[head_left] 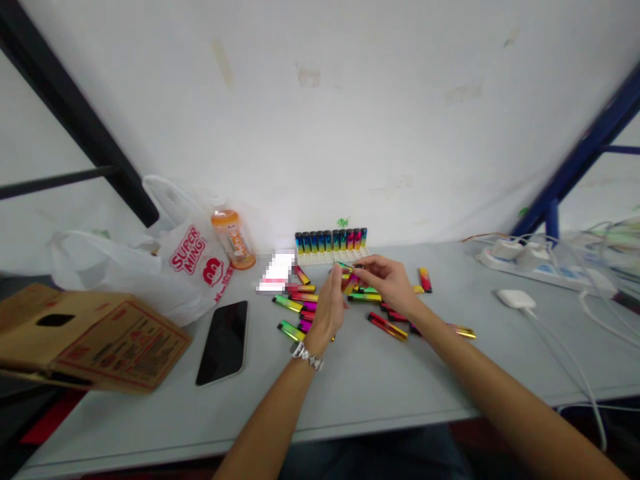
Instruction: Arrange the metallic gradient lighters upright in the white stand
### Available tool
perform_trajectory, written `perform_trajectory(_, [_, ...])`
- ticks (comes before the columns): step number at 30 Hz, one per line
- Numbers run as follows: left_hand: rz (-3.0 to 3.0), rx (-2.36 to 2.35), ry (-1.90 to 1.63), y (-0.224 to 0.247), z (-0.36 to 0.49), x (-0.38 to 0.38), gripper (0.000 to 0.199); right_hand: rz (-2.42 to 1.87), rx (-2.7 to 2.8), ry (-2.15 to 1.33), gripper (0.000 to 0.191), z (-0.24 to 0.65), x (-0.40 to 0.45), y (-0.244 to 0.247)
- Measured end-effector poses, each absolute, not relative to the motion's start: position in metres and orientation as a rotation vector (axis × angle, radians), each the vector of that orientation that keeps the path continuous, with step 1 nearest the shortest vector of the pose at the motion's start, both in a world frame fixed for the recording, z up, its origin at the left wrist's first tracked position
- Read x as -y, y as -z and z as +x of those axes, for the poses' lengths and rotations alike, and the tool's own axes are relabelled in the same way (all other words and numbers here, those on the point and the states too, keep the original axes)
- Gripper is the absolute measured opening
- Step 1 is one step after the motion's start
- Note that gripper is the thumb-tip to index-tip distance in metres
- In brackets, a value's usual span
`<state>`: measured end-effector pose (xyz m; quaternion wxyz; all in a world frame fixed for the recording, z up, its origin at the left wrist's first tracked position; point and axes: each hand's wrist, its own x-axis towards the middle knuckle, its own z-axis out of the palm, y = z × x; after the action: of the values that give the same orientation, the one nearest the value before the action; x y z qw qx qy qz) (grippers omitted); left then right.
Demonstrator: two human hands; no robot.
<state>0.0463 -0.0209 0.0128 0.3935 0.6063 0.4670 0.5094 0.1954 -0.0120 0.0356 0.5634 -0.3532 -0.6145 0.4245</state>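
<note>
My left hand (330, 303), with a metal-band watch (307, 355) on its wrist, is closed and seen edge-on; its fingers hide what they hold. Close beside it, my right hand (387, 280) pinches the dark end of a shiny lighter (351, 283) between thumb and fingers. Around and under both hands lie several loose metallic lighters in green, red, yellow and magenta, among them a red-gold lighter (387, 327) and a green lighter (289, 304). Just behind the hands, a row of blue, green and red lighters (320, 241) stands upright in a white rack (325, 258).
On the left are a black phone (223, 343), a cardboard box (115, 340), a white plastic bag (187, 273) and an orange drink bottle (234, 240). A blurred bright item (277, 271) lies near the rack. A power strip (545, 267) and white charger (517, 299) occupy the right.
</note>
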Motion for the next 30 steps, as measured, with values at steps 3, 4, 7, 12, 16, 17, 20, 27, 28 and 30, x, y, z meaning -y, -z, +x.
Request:
perform_trajectory(3, [1.608,-1.248,-1.331,-0.014,0.042,0.018,0.059,-0.87,1.459,-0.833,0.035,0.223,-0.019,-0.045])
perform_trajectory(4, [1.611,-1.265,-1.35,-0.015,0.041,0.017,0.059,-0.894,1.482,-0.768,0.034,0.232,-0.033,-0.048])
perform_trajectory(7, [1.598,-1.288,-1.385,-0.015,0.039,0.014,0.059,-1.034,1.591,-0.583,0.028,0.256,-0.075,-0.051])
perform_trajectory(12, [1.6,-1.307,-1.382,-0.014,0.037,0.012,0.057,-1.234,1.762,-0.349,0.011,0.265,-0.117,-0.047])
perform_trajectory(16, [1.577,-1.363,-1.377,-0.017,0.035,0.01,0.06,-1.284,1.811,-0.279,0.009,0.258,-0.129,-0.039])
perform_trajectory(17, [1.571,-1.382,-1.377,-0.017,0.034,0.009,0.061,-1.288,1.817,-0.276,0.01,0.257,-0.131,-0.037])
perform_trajectory(20, [1.549,-1.432,-1.389,-0.018,0.032,0.007,0.063,-1.297,1.827,-0.266,0.011,0.257,-0.136,-0.032])
perform_trajectory(27, [1.547,-1.423,-1.411,-0.017,0.033,0.007,0.063,-1.292,1.896,-0.231,0.012,0.261,-0.141,-0.039])
perform_trajectory(28, [1.549,-1.42,-1.41,-0.018,0.033,0.008,0.063,-1.286,1.927,-0.224,0.013,0.262,-0.141,-0.042])
perform_trajectory(30, [1.552,-1.422,-1.405,-0.018,0.033,0.009,0.062,-1.273,1.99,-0.209,0.013,0.264,-0.143,-0.047])
